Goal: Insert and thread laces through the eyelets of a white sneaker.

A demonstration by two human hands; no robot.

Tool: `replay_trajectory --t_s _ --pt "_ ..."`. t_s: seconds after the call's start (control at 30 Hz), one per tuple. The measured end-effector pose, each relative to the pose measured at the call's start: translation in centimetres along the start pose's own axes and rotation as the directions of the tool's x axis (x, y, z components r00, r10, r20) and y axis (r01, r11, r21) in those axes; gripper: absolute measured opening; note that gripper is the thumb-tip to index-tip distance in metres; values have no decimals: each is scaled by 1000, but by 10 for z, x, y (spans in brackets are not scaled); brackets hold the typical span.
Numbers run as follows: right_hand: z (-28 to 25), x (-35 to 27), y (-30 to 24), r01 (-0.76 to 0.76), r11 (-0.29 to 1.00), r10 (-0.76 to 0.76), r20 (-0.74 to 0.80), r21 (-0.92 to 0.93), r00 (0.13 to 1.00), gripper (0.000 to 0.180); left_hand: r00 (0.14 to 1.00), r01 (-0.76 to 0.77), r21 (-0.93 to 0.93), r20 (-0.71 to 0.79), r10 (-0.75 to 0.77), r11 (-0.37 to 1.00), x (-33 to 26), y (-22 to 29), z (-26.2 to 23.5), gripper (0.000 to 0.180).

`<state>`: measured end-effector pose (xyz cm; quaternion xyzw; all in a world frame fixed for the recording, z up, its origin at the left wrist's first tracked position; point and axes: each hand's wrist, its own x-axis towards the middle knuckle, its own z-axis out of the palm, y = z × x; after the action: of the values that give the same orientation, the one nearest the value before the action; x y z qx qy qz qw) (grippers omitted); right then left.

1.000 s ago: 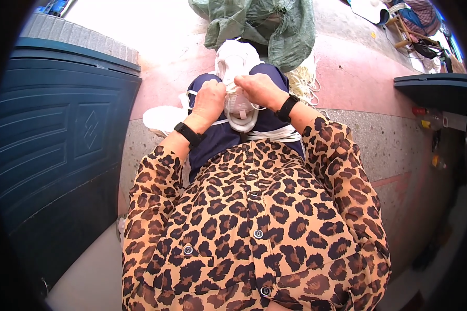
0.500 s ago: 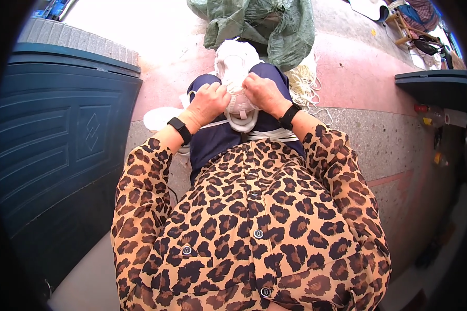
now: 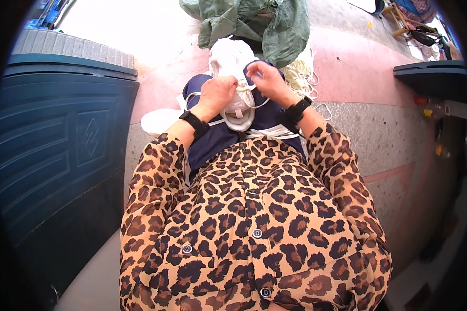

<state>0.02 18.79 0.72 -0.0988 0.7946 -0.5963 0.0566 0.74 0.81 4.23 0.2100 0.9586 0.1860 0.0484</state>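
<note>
A white shoe (image 3: pixel 237 103) rests between my knees, its heel loop toward me and its toe pointing away. My left hand (image 3: pixel 218 96) is closed over the lacing at the left side of the tongue, pinching a white shoelace (image 3: pixel 193 96); a loop of lace trails out left of it. Just right of the shoe, my right hand (image 3: pixel 269 83) is raised with thumb and forefinger apart, close to a lace end that sticks out beside the eyelets. Another white shoe-like item (image 3: pixel 161 121) lies left of my left knee, partly hidden. Several white laces (image 3: pixel 272 132) lie across my lap.
A green woven sack (image 3: pixel 254 26) stands beyond my knees, with a heap of cream laces (image 3: pixel 300 75) at its right. A dark blue panelled door (image 3: pixel 72 119) is on my left. Bottles (image 3: pixel 433 111) and a dark ledge (image 3: pixel 428 75) are at the right.
My right hand has lifted off the shoe and its fingers have parted. The left hand has shifted right over the tongue, and a loop of lace shows beside it.
</note>
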Motion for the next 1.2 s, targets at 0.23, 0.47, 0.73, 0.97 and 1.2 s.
replay_trajectory --t_s 0.23,0.47,0.73,0.97,1.2 --pt "-3 16 -12 -197 969 125 396 148 910 21 991 -96 -10 -94 95 995 -4 -1 3 9" --pt "-7 28 -9 -234 969 151 579 72 801 21 916 -350 211 -125 381 912 -10 -3 2 7" --pt "-7 44 -22 -167 973 232 730 -162 643 20 872 -420 269 -145 467 867 -12 -5 5 10" --pt "-11 43 -22 -259 960 246 756 -105 606 24 930 -316 194 -129 344 929 -12 -2 1 9" --pt "-11 25 -6 -334 924 170 588 183 791 34 996 -86 185 17 85 979 -15 -4 -19 10"
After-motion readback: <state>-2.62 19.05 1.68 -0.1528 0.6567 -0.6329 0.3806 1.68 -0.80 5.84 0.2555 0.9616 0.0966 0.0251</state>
